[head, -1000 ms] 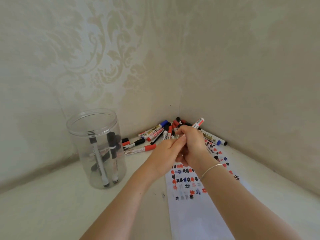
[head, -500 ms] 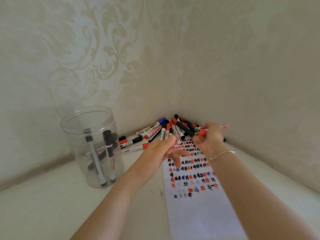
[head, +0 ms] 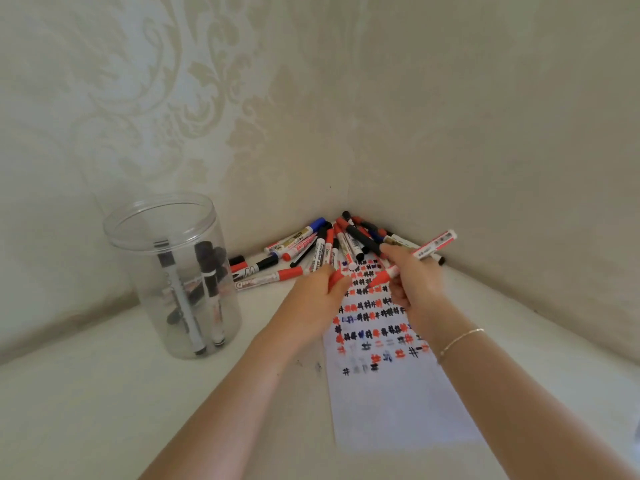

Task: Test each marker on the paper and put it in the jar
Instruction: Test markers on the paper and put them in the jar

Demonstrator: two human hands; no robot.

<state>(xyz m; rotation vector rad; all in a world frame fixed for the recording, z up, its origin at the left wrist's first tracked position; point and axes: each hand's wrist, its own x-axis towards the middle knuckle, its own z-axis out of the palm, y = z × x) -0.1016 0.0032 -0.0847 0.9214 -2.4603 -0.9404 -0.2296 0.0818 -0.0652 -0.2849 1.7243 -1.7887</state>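
Gripping a red marker, the right hand is pointing its tip at the paper. Her left hand is pinching the red cap. More markers are lying in the corner, and the jar is standing at the left on the desk.

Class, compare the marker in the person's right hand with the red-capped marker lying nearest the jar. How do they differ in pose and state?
The held marker is lifted and slanted, its red tip aimed down at the paper; the lying marker rests flat on the table. The held marker is uncapped, gripped by the right hand; the lying marker is capped and untouched. The left hand holds what looks like a red cap. Both have white printed barrels and red ends.
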